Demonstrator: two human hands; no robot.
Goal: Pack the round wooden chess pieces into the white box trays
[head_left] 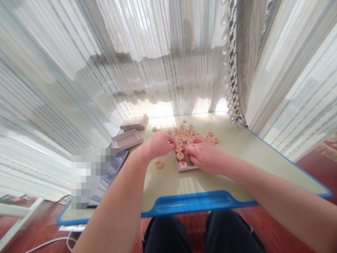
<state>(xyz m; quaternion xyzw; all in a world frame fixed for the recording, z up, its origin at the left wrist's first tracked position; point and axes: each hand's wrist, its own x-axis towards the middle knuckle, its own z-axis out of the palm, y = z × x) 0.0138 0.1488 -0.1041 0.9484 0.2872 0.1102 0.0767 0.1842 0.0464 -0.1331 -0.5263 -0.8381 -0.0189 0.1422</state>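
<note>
Nearest the body, well below both hands, are two dark-trousered knees [168,235] and a blue trough [195,203] at the edge of the pale green table [258,147]. On the near side of the left hand [163,143], a lone round piece [158,164] with a red character lies flat; further left is a flat device [109,179]. Between the hands sits a shallow white box [188,169], with red-marked pieces [180,156] in a column along its left wall. The left hand's thumb and forefinger bend close together at that wall; whether they pinch a piece cannot be told. The right hand [201,154] curls over the box's interior, and anything in its grip is hidden. Beyond both hands spreads a cluster of loose pieces [184,137]; beyond the left hand, leftward, lies a pale shallow tray [126,140], with a flat stack [133,122] behind it and a sheer curtain [158,73] farthest off.
</note>
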